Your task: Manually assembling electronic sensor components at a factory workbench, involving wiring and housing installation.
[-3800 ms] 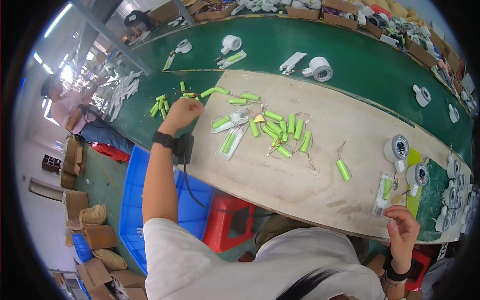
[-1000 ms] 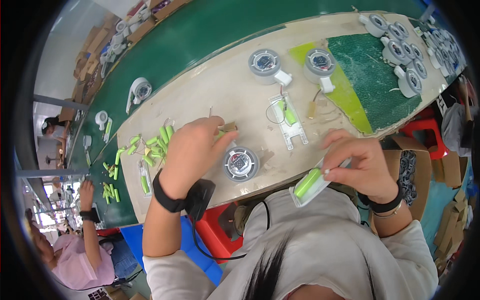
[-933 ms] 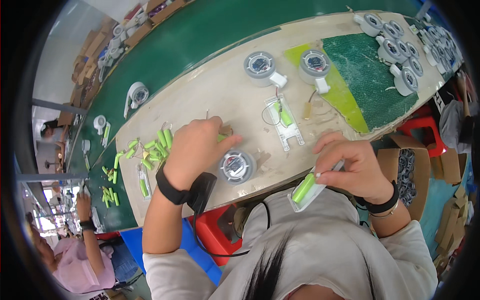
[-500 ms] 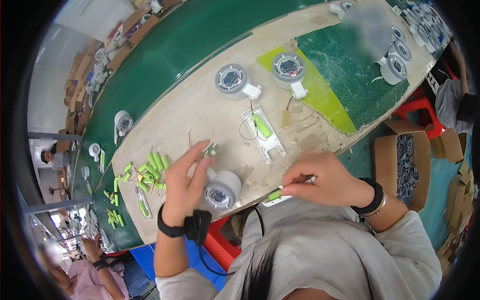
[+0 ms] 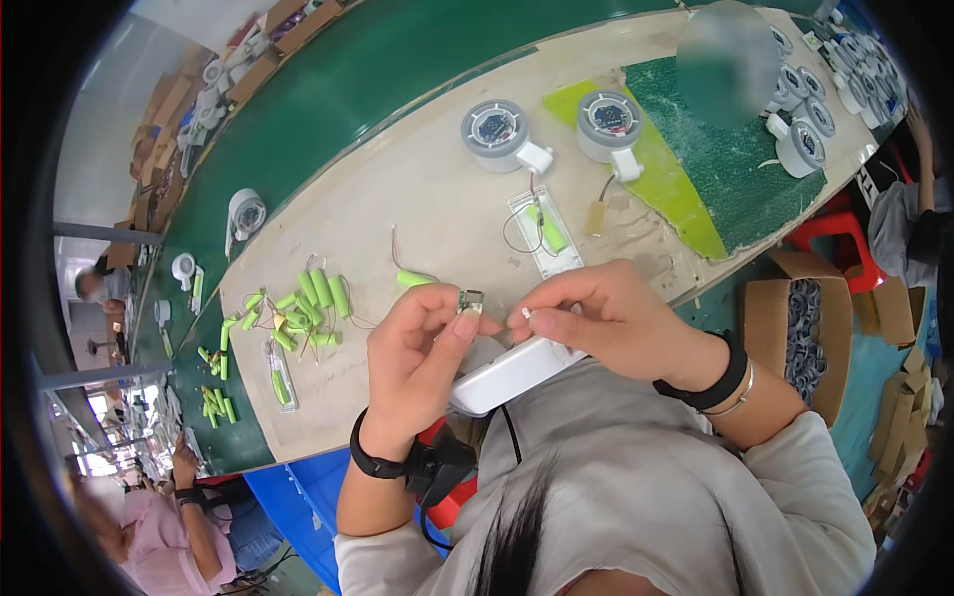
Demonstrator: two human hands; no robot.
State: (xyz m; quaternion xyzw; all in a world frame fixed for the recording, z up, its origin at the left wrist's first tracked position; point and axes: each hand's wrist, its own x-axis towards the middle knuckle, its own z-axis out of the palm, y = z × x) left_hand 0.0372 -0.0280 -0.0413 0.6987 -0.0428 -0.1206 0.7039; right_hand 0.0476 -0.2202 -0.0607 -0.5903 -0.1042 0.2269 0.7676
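Between thumb and fingers of my left hand [image 5: 412,348] is a small circuit board [image 5: 470,301], green with a metal socket on one edge. Close to its right, my right hand [image 5: 626,323] pinches a small white connector [image 5: 527,313]; any wire on it is hidden by the fingers. Under both hands, at the table's near edge, a white plastic housing [image 5: 517,375] lies at a slant. A green cylindrical battery [image 5: 415,278] lies just beyond my left hand. Beyond my right hand, a white tray-like shell [image 5: 556,260] holds a green battery [image 5: 547,230] with wires.
Two round grey-and-white units [image 5: 494,129] stand farther back, one on a lime-green sheet [image 5: 686,214]. Several loose green batteries [image 5: 313,298] are piled at left. More round units [image 5: 800,149] crowd the far right. A cardboard box [image 5: 760,338] of grey rings stands right. A co-worker sits lower left.
My hands have come together, my left moving right with the circuit board. The white housing now shows beneath them at a slant. My right hand has moved slightly left and up.
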